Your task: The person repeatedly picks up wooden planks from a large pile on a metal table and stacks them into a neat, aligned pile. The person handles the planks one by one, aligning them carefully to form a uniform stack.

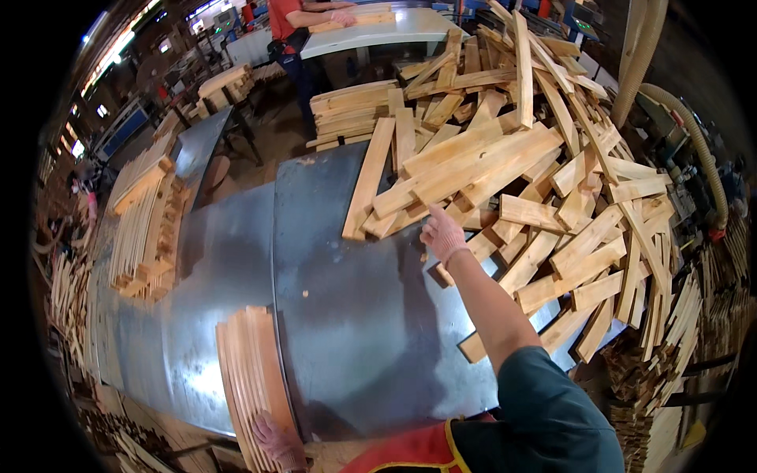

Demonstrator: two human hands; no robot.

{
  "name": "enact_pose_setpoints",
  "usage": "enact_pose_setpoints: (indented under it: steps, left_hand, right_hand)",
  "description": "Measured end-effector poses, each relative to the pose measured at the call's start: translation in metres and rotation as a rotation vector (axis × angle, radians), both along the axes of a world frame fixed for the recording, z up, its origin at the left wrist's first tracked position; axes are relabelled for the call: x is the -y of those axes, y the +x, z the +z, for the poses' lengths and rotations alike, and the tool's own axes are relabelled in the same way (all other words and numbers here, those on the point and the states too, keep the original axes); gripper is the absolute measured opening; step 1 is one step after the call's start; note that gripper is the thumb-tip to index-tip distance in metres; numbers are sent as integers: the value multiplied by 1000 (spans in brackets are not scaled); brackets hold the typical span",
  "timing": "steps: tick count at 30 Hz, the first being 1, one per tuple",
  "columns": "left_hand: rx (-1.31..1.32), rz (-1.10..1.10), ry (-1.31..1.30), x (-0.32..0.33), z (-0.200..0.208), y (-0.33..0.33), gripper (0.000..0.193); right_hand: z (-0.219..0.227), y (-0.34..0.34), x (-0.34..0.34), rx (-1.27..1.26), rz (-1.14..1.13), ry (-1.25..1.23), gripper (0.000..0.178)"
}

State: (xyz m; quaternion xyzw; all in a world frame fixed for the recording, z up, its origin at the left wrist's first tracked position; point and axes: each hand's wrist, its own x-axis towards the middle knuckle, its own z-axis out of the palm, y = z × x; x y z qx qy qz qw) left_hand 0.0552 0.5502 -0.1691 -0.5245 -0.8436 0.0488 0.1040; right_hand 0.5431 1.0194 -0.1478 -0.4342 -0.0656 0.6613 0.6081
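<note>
Right hand: the gloved right hand is stretched out ahead at the near edge of the loose heap of wooden slats, fingers spread and grasping nothing; one finger points up toward the slats.
Nearest slat: a short pale slat lies just beside and partly under that hand, on its right; whether the palm actually touches it cannot be told.
Long axis: that slat runs on a slant, from lower left up to the right, so it lies across the line of the forearm rather than along it.
Direction from the grip: the heap lies ahead and to the right of the hand; bare metal tabletop lies to its left and behind it.
Left hand: the left hand is low at the near table edge, laid flat on the end of a neat stack of slats whose long axis runs away from the person; the fingers look flattened on it, not closed round anything.
Which hand is nearer: the right, by a long way; the left is well apart from the heap.
Beyond: another person in red works at a far table, and more bundled slats sit at the left.
</note>
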Motion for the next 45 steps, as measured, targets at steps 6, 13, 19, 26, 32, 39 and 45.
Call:
enact_pose_setpoints:
  steps: [6, 13, 19, 26, 32, 39, 45]
  left_hand:
    - [397, -61, -171, -103, 55, 111, 96]
    - [731, -573, -55, -200, 87, 217, 92]
    - [875, -82, -499, -235, 31, 209, 53]
    - [800, -24, 110, -104, 61, 123, 35]
    - [-39, -101, -81, 19, -38, -32, 69]
    - [501, -441, 290, -93, -78, 60, 60]
    - [339, -138, -168, -156, -29, 181, 65]
  right_hand:
    - [0, 29, -43, 217, -148, 15, 19]
    - [37, -67, 213, 916, 614, 62, 45]
    - [11, -90, 301, 678, 1222, 389, 47]
    - [-22, -57, 290, 572, 758, -73, 55]
    - [-18, -35, 235, 430, 676, -1, 42]
    - [41, 80, -29, 943, 178, 217, 52]
    - [110, 156, -178, 1176, -292, -232, 78]
